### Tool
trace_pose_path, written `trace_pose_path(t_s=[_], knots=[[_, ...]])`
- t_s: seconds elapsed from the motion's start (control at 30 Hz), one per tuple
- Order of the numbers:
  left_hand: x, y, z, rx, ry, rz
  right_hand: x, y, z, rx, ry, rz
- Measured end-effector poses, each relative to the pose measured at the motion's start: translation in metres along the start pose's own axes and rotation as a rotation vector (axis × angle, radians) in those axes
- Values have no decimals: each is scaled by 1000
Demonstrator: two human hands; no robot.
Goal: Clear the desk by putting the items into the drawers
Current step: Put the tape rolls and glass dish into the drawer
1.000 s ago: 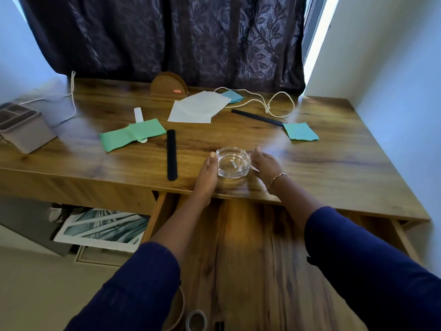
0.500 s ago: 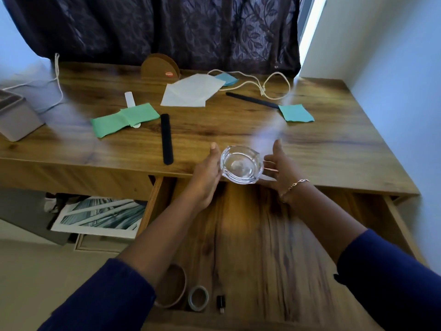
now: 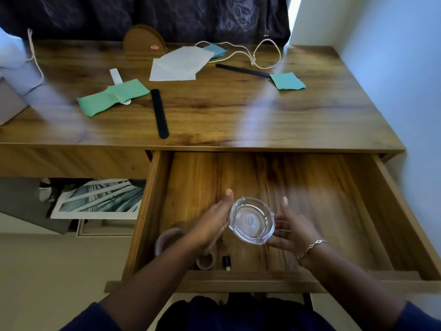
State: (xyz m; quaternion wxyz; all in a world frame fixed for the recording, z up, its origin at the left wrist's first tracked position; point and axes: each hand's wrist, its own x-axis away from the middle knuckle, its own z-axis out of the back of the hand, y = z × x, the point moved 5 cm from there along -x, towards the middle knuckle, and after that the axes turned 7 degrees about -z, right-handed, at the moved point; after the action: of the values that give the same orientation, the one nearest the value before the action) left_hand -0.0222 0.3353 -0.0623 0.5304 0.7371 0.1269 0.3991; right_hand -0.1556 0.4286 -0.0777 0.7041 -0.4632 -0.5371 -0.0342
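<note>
Off the desk (image 3: 238, 115) now, the glass ashtray (image 3: 251, 220) hangs above the open drawer (image 3: 381, 211), pressed between the straight, slightly spread fingers (image 3: 280, 231) of left hand (image 3: 212, 223) and right hand (image 3: 292, 231), ready for setting down.

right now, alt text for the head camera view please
A person's left hand and right hand hold a clear round glass ashtray between them over an open wooden drawer. Green papers and black strips lie on the wooden desk behind.
</note>
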Motion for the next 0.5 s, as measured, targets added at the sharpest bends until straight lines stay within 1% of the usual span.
trace_pose_path(t_s=[0.17,0.33,0.5], knots=[[-4,0,13,-26,51,20,-16,9,-18,20,-12,-9],[-4,5,44,-74,129,30,-41,11,-58,71,-53,-8],[-2,-10,82,-96,231,116,-57,19,-104,127,-105,-61]])
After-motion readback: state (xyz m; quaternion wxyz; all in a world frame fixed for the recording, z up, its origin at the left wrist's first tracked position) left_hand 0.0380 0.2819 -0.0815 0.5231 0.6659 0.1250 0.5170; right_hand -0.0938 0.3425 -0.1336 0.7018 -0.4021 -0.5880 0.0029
